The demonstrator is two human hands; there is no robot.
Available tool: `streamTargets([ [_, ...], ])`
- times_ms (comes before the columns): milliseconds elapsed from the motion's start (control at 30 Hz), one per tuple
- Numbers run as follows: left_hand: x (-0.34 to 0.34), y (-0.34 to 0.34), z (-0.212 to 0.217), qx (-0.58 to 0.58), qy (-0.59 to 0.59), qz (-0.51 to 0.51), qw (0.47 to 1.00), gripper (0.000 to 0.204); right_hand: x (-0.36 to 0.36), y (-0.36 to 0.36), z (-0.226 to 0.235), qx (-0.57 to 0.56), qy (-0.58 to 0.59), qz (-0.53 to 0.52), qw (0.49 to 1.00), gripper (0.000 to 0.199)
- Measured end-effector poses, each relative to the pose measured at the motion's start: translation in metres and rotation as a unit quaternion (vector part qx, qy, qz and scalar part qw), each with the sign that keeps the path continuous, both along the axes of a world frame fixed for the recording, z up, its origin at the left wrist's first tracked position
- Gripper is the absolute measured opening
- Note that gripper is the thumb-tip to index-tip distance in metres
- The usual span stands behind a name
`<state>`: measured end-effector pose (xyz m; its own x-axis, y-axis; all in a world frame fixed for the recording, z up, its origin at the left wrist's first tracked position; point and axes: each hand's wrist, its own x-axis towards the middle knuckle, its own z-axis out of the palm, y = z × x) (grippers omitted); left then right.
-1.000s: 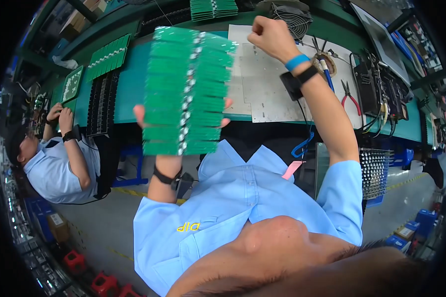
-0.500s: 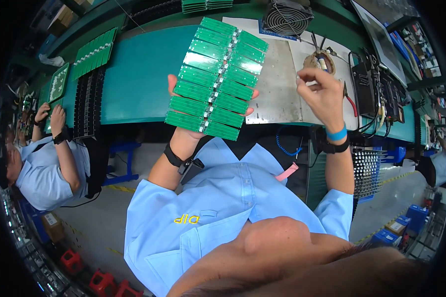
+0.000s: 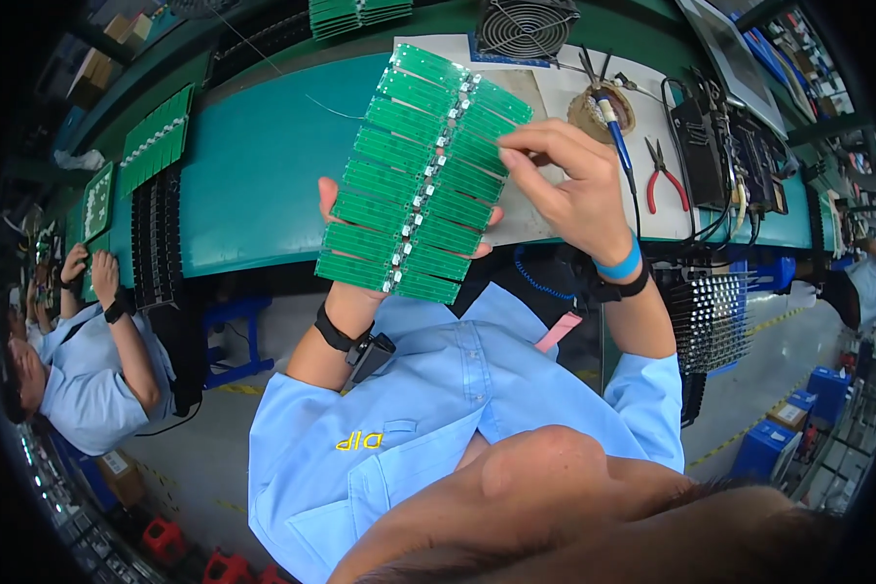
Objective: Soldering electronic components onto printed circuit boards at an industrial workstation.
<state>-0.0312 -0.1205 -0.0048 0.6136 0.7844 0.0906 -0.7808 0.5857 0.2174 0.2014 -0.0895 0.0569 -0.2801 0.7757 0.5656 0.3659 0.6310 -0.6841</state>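
Note:
A green printed circuit board panel [image 3: 375,175], with slots between its narrow strips and a row of small white parts down its middle, is tilted above the bench. My left hand [image 3: 354,300] holds it from below, thumb at the left edge and fingertips showing past the right edge. My right hand [image 3: 576,190] is at the panel's upper right edge, thumb and index finger pinched together; whether anything is between them is too small to see. A thin wire [image 3: 336,107] shows beside the panel's upper left edge.
Right of the panel are a soldering iron [image 3: 613,131] at a round holder, red-handled pliers [image 3: 666,185] and a black fan [image 3: 524,27]. More green panels [image 3: 156,136] stand on a black rack [image 3: 156,229] at left, beside a co-worker [image 3: 97,370].
My right hand has moved left to the panel's edge. The panel has shifted slightly down and left. The soldering iron and pliers are now in fuller view.

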Motion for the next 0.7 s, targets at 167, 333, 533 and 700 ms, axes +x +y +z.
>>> streamTargets([
  [167,0.001,-0.005,-0.006,0.019,0.022,0.008,1.000,0.126,-0.015,0.004,-0.003,0.039,-0.023,0.009,0.999,0.014],
  [333,0.000,-0.007,-0.012,0.031,-0.014,-0.002,0.999,0.126,-0.020,0.009,-0.008,0.086,-0.049,0.012,0.995,0.017],
  [533,0.000,-0.013,-0.004,0.041,0.030,0.004,0.999,0.129,-0.021,0.010,-0.010,0.079,-0.062,0.010,0.995,0.018],
  [700,0.000,-0.014,-0.007,0.033,0.023,0.010,0.999,0.129,-0.022,0.012,-0.008,0.091,-0.078,0.008,0.993,0.018],
])
